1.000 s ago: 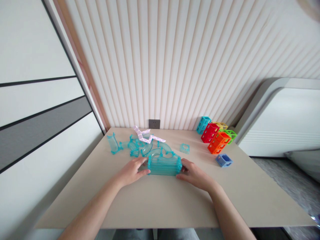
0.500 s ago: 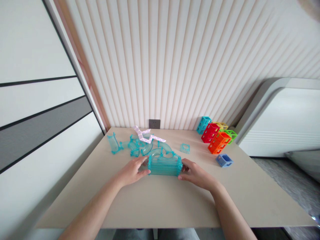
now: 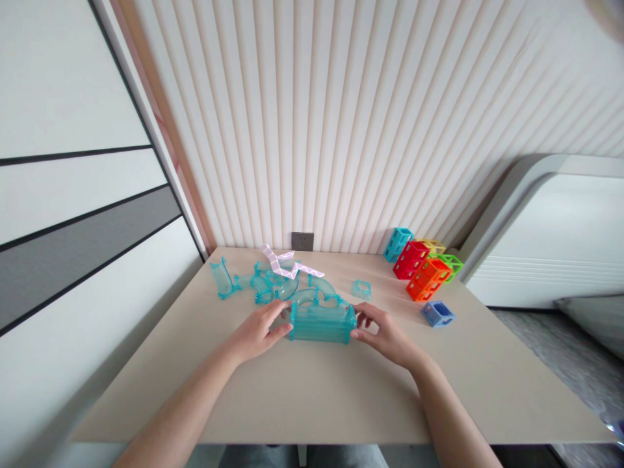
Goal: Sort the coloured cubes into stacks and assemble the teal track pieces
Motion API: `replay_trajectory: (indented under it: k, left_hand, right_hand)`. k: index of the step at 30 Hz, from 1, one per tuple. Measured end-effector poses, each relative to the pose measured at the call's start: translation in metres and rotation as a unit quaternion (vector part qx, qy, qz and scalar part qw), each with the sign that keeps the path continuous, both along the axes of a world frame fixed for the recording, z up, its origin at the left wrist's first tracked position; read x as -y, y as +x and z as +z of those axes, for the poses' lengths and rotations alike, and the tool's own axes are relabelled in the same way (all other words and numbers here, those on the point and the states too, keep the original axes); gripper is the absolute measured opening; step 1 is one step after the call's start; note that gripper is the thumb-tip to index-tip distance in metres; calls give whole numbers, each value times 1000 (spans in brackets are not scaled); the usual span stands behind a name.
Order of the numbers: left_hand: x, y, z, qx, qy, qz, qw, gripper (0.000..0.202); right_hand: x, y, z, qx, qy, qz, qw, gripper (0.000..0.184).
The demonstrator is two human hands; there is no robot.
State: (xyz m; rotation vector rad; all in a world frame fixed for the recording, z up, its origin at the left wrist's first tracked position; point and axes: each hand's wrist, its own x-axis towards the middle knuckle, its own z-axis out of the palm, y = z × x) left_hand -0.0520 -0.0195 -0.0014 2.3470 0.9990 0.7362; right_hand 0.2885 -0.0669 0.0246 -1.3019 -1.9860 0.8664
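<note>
A stack of teal see-through track pieces point(image 3: 322, 324) lies on the table in front of me. At its left end, my left hand point(image 3: 263, 330) grips it with the thumb near and the fingers behind, partly hidden. Around the right end, my right hand point(image 3: 383, 333) has its thumb low on the near corner and its fingers at the upper corner. Just behind the stack, curved teal track pieces point(image 3: 307, 296) lie loose and partly overlap. A small square teal piece point(image 3: 361, 290) with a round hole sits apart, beyond my right hand.
Across the teal pieces lies a pink-and-white folding snake toy point(image 3: 283, 267). At the right are red point(image 3: 410, 259), orange point(image 3: 428, 279) and turquoise point(image 3: 398, 244) block frames, with a blue square frame point(image 3: 437, 314) nearer. A wall socket point(image 3: 303, 242) is behind the table.
My right hand's fingers have shifted slightly at the stack's right end, the thumb now higher and straighter. The stack and my left hand look nearly unchanged.
</note>
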Motion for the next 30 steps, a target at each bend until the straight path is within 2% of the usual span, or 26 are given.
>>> replay_trajectory:
  k: [10,15,23,30]
  left_hand:
    - [-3,-3,-9,4,0,5,1000,41]
    - [-3,-2,-7,0,-10,2,1000,40]
    - [-3,-1,-5,10,-4,2,1000,41]
    - [-4,-2,-9,5,2,3,1000,47]
  right_hand:
    - [0,1,-1,11,18,7,1000,37]
    - [1,0,-2,6,35,5,999,42]
    - [3,0,2,18,48,5,999,39]
    - [2,1,1,22,48,8,999,41]
